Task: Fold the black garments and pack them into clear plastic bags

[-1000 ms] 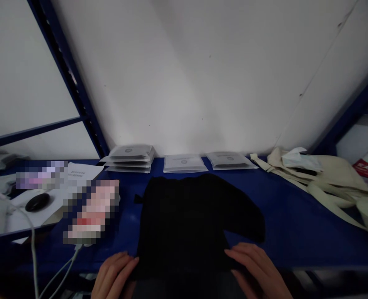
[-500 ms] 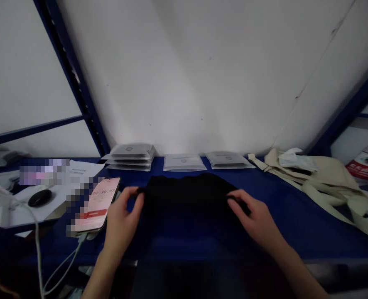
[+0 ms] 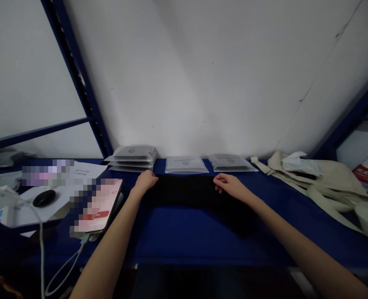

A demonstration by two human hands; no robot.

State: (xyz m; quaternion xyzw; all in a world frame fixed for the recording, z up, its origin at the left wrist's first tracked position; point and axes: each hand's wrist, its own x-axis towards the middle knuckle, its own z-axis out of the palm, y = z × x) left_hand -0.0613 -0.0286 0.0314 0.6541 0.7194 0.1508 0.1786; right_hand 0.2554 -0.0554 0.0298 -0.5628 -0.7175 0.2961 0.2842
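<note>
So my left hand [image 3: 146,181] is pinching the far left corner of this black cloth [image 3: 184,191], and my right hand [image 3: 226,184] is touching its far edge with curled fingers, though I can't tell if they're really gripping. The cloth is lying across the middle of the blue bench [image 3: 184,236], one part slanting toward me on the right. Three lots of flat packets [image 3: 186,164] are sitting just behind it along the wall [image 3: 196,83]. A phone [image 3: 101,205] is resting to the left, and cream fabric [image 3: 333,178] is bunching up on the right.
</note>
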